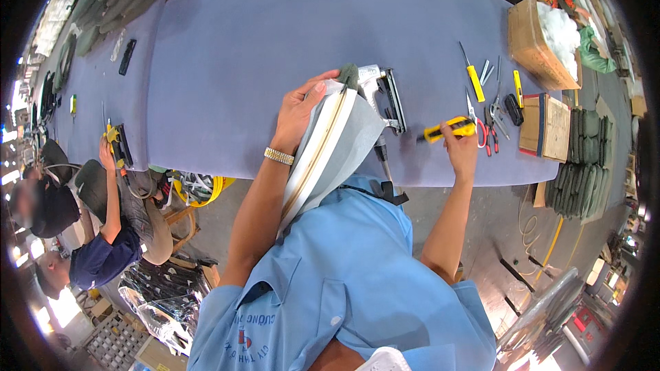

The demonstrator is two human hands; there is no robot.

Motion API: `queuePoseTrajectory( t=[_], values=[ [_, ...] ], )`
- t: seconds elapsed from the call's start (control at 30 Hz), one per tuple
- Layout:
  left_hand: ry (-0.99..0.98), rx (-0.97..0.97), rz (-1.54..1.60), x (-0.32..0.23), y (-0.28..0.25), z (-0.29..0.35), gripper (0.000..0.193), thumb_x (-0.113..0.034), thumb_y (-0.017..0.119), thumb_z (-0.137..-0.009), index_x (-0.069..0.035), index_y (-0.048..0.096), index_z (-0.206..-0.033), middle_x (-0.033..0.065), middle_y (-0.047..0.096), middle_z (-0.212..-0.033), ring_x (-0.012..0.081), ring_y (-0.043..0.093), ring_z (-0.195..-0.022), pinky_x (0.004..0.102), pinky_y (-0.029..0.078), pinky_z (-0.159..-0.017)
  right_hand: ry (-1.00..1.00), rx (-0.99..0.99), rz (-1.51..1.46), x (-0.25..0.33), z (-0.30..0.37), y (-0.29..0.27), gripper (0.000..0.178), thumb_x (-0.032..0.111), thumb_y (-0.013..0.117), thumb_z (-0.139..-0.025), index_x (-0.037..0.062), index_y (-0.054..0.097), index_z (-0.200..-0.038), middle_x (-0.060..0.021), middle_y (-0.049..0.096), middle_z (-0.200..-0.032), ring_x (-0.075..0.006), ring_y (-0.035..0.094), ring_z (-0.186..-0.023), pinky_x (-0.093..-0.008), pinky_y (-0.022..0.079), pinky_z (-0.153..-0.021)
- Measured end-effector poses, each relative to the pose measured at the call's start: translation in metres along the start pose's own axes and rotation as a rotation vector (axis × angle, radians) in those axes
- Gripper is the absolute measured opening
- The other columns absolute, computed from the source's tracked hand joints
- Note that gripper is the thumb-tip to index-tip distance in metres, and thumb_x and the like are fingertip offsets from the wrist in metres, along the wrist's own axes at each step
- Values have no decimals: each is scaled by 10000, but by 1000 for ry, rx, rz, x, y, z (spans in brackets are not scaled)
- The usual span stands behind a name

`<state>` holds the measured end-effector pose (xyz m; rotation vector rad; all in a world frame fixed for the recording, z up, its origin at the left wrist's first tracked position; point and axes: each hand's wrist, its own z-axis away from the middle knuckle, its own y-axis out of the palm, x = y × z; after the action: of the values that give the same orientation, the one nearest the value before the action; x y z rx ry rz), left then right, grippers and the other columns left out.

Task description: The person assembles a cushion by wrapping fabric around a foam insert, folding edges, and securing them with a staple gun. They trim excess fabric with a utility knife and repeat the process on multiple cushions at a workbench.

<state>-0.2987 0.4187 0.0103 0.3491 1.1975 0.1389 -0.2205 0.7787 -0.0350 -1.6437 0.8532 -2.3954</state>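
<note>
While gripped by left hand [299, 106], grey cushion cover [330, 148], beige zipper stripe.

a grey fabric cover [337, 144] with a cream and tan zip strip running along its length stands tilted on end against the person's chest, its top leaning over the near table edge. the left hand [300, 110] grips its upper end. to the right, a yellow-handled tool [448, 128] with a dark tip pointing left is pinched in the right hand [462, 148], just above the near table edge.
</note>
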Motion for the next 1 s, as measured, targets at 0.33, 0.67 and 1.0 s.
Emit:
queuePoseTrajectory(
  t=[0.33,0.67,1.0],
  values=[
    [38,-56,-12,7,6,-4,318,-269,629,-1040,-46,728,-1243,43,738,-984,71,662,-800,234,555,-703,-400,197,-792,124,39,61,236,148,526,-1039,7,536,-1228,-259,628,-1331,-205,697,-786,-320,580,-731],
    [263,-107,-305,11,6,-5,306,-245,625,-1038,-7,745,-1188,43,756,-1068,84,660,-895,243,532,-795,-678,152,-536,134,74,94,251,27,629,-981,7,617,-1231,-236,572,-1416,-209,673,-1081,-328,586,-893],
    [152,-114,-247,8,5,-1,265,-193,627,-1027,-10,750,-1174,65,758,-1111,103,663,-967,268,530,-857,-679,91,-516,129,79,110,324,-27,700,-906,37,595,-1206,-219,612,-1346,-308,648,-1201,-395,551,-988]
  ],
)
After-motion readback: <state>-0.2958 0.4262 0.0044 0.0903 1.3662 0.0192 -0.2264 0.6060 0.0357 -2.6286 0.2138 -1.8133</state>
